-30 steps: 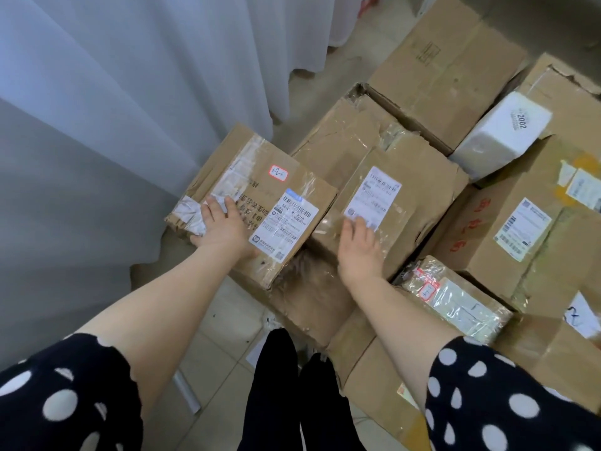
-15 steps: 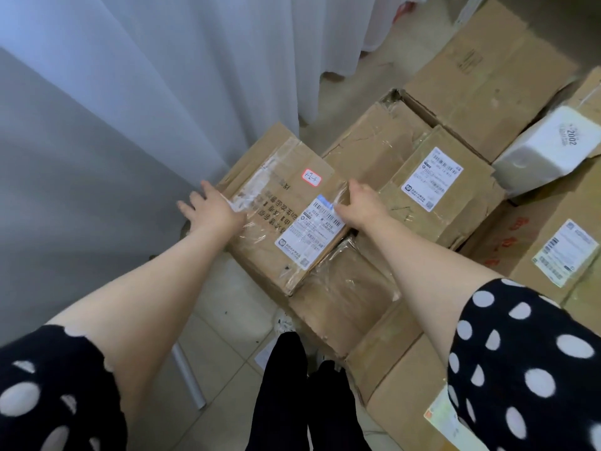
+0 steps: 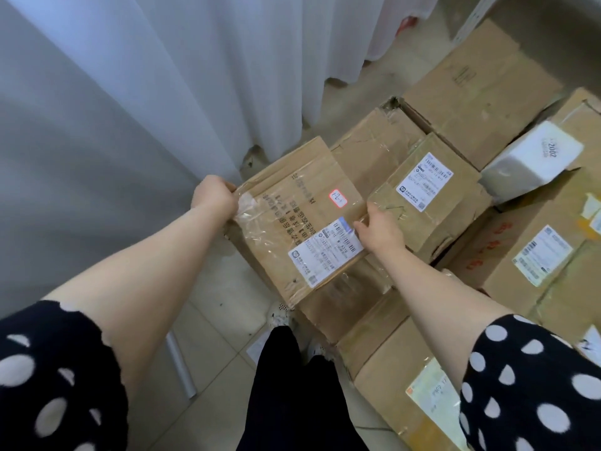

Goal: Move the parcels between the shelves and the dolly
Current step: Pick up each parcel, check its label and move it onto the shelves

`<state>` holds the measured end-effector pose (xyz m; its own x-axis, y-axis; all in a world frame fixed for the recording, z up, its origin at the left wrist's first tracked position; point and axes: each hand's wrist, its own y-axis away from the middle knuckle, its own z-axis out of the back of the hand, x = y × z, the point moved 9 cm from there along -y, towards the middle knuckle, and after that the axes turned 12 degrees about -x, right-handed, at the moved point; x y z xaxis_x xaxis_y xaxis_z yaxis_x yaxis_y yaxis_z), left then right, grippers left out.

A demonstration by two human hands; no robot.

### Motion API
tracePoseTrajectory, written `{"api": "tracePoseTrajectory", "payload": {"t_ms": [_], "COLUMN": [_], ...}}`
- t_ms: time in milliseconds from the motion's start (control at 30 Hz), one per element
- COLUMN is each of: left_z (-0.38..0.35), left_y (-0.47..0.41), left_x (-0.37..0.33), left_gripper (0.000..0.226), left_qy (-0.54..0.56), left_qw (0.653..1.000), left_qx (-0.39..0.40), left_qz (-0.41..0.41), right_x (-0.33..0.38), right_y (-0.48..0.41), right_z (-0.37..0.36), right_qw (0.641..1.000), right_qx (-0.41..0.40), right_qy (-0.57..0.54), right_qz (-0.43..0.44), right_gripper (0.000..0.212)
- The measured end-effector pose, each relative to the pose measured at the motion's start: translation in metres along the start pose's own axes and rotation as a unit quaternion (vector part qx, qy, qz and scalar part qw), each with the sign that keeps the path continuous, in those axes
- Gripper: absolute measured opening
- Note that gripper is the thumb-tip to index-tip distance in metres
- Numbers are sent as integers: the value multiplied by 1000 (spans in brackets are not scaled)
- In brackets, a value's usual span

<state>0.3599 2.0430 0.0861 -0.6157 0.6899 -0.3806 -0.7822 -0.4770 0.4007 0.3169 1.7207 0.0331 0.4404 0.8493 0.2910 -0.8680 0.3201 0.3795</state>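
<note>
Crosswise: left grip (image 3: pixel 214 200), parcel (image 3: pixel 292 219), right grip (image 3: pixel 381 232).

brown parcel (image 3: pixel 302 219), white curtain (image 3: pixel 195 76), polka-dot sleeve (image 3: pixel 533 385)

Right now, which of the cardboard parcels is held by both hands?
The taped parcel with the red-bordered sticker, nearest the white curtain: the left hand grips its left corner, the right hand its right edge.

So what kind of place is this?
Probably a parcel storeroom or courier depot: brown cardboard boxes with printed white shipping labels piled together, a white wrapped parcel among them, the left hand and right hand gripping one taped box.
</note>
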Motion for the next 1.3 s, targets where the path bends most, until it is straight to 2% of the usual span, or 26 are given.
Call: {"api": "tracePoseTrajectory", "payload": {"t_ms": [133,233,333,433,533,700,833,1033,1133,1300], "left_z": [-2,-26,-49,-54,-52,-51,-53,-59,-57,-51], "left_y": [17,37,49,48,43,28,23,25,27,44], "left_x": [0,7,16,23,24,28,27,24,15,7], "left_gripper": [17,17,33,27,9,23,24,21,27,58], "left_qy": [2,23,18,-17,-36,-40,-62,-106,-121,-170], "left_qw": [999,997,996,996,995,997,996,991,989,983], "left_qx": [31,66,91,91,90,62,67,82,82,64], "left_qz": [20,22,19,16,10,17,8,-5,-8,-1], "right_x": [-6,-16,-10,-9,-4,4,7,1,0,-15], "right_y": [1,5,19,28,27,23,22,21,25,36], "right_z": [17,0,-19,-24,-23,-17,-17,-17,-15,1], "right_qw": [998,998,997,996,996,998,998,997,997,996], "right_qx": [-28,34,69,63,56,43,42,69,67,7], "right_qy": [45,29,15,-4,-14,-4,7,11,-3,-56], "right_qz": [-25,-43,-30,-61,-64,-54,-44,-32,-37,-72], "right_gripper": [31,45,61,64,64,64,63,72,70,60]}}
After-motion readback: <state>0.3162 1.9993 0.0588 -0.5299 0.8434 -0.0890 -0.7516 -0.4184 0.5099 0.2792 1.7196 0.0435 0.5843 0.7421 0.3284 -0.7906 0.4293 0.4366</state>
